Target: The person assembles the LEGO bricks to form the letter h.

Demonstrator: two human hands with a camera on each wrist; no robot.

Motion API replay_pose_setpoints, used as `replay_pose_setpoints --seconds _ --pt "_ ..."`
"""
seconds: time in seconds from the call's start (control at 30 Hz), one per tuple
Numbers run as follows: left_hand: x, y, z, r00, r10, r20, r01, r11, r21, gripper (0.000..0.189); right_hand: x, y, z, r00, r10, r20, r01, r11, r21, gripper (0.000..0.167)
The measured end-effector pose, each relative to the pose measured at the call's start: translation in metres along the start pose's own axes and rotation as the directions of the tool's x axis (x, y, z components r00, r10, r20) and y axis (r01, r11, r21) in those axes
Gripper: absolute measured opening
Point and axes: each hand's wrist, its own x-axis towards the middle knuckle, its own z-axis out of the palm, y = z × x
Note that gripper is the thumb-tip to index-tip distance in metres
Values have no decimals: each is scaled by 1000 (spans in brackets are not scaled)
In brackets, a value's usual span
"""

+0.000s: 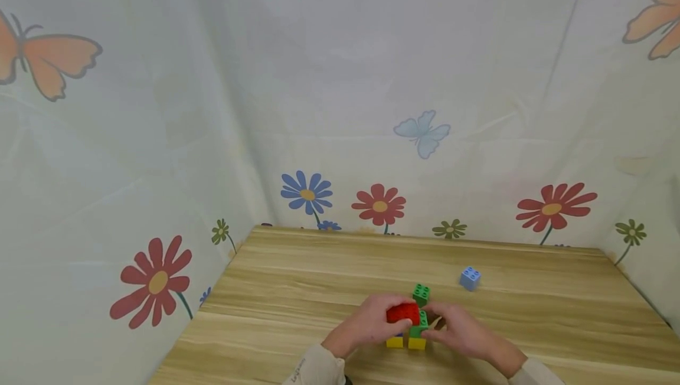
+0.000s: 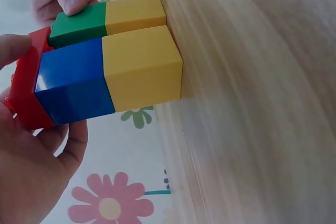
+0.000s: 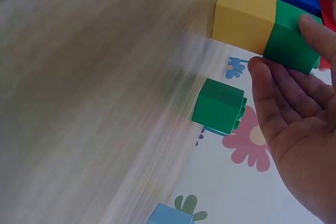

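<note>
My left hand [image 1: 372, 319] grips a red brick [image 1: 402, 313] between thumb and fingers. In the left wrist view the red brick lies on top of a blue brick [image 2: 76, 82], which stands on a yellow brick [image 2: 143, 71]. Beside that stack, a green brick [image 3: 291, 34] rests on another yellow brick [image 3: 244, 19]. With thumb on one side and fingers on the other, my right hand [image 1: 466, 330] holds this green brick. Some studs of the green brick show past the red one; how far the red one seats on it, I cannot tell.
A loose green brick [image 1: 421, 294] stands just behind the stacks on the wooden table [image 1: 276, 290]. Farther back and right sits a light blue brick [image 1: 470, 279]. A curtain [image 1: 340, 90] printed with flowers and butterflies hangs along the table's back and left edges.
</note>
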Motion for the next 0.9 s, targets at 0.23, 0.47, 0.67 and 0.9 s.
replay_pose_setpoints --seconds 0.23,0.47,0.67,0.9 --pt "1 1 4 1000 -17 -19 18 999 44 35 0 -2 -2 1000 -3 18 4 1000 -12 32" --pt "1 4 3 1000 -19 -24 20 999 44 36 0 -1 -2 1000 4 18 -4 1000 -8 32" --pt "2 4 1 1000 -3 -17 4 998 69 34 0 -1 -2 1000 7 22 -7 1000 -3 32" --pt "3 5 -1 1000 6 -1 -6 992 126 35 0 -2 -2 1000 8 23 -8 1000 -7 32"
